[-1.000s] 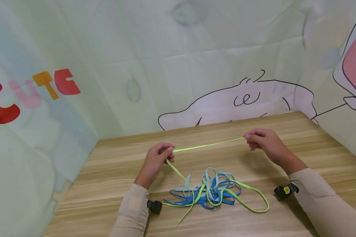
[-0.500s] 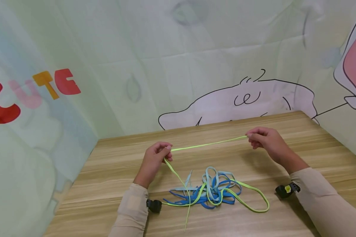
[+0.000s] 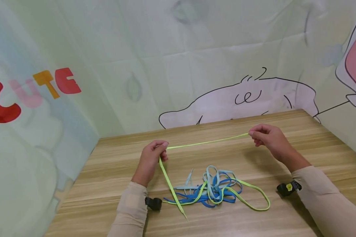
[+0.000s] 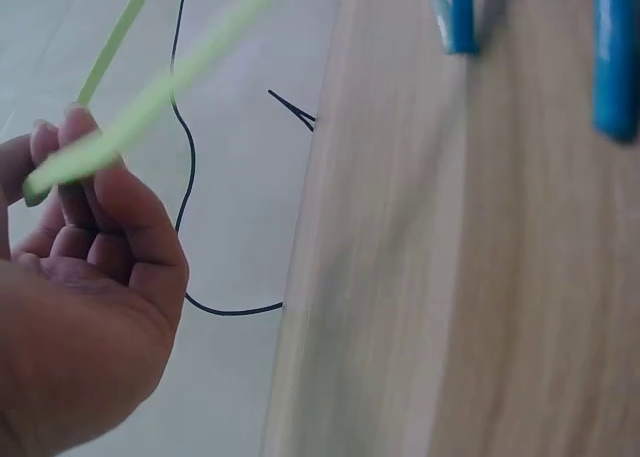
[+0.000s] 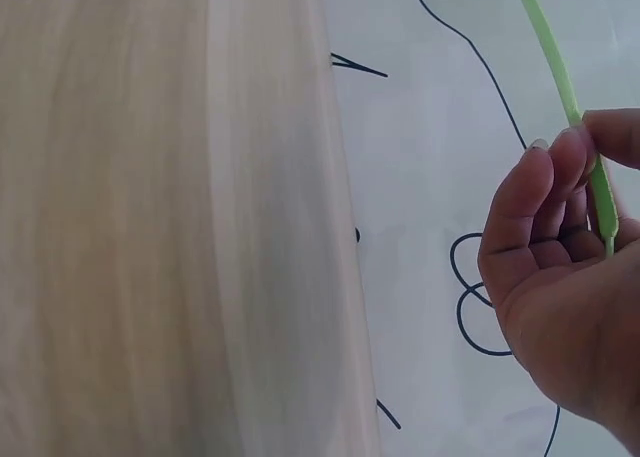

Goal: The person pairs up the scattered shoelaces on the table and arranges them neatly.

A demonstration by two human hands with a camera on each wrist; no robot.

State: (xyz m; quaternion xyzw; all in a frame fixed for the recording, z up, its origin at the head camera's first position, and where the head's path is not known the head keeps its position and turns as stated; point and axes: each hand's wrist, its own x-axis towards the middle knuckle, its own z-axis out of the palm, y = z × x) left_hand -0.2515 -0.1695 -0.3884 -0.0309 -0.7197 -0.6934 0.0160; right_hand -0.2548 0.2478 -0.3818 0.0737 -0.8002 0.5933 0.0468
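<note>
A yellow-green shoelace [image 3: 207, 142] stretches nearly straight between both hands above the table. My left hand [image 3: 150, 161] pinches it between thumb and fingers, and its loose tail hangs down toward the front, tip near the pile. At the other end my right hand [image 3: 268, 140] pinches the lace; in the right wrist view the lace's tip [image 5: 610, 239] lies inside the palm. Below, on the table, lies a tangled pile of blue laces [image 3: 192, 197], light blue laces [image 3: 211, 171] and another yellow-green lace [image 3: 262, 194] looping out to the right.
The wood-grain table [image 3: 112, 184] ends at a back edge against a printed cloth backdrop [image 3: 121, 82]. Each wrist wears a black camera, the left one [image 3: 154, 203] close to the end of a lace in the pile.
The hands have drawn apart, the left one leftward and the right one slightly right and up. The held span is longer, and the hanging tail has swung and shortened. The pile stays put.
</note>
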